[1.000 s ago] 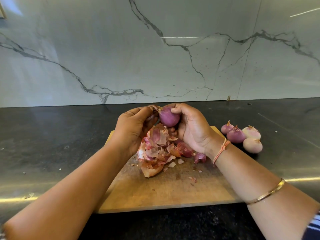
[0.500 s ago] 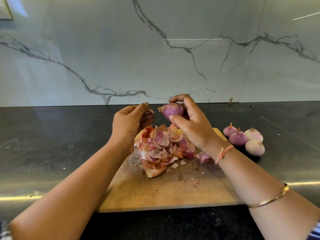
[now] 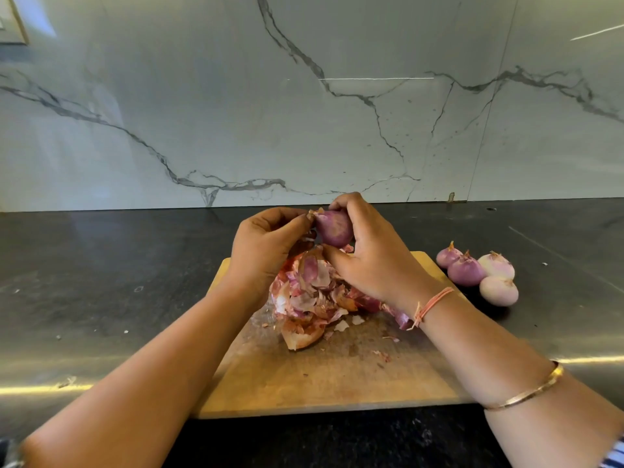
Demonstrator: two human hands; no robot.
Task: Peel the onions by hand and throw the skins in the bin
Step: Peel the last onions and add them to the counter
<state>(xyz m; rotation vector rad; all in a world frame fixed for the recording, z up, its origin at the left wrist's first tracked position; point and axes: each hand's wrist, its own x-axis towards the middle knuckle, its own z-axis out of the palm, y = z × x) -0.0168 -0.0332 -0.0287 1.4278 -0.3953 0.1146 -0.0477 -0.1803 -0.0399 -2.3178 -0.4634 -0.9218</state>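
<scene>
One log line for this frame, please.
step: peeling | right hand: holds onion | left hand: pinches onion's tip | skins: piled on board | four onions: on counter, right of board

Grey-veined white marble wall — dark, glossy stone counter below

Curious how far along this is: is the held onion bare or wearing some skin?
Some skin left: the left hand pinches a dry papery flake at the tip of the onion, gripped by the right hand.
</scene>
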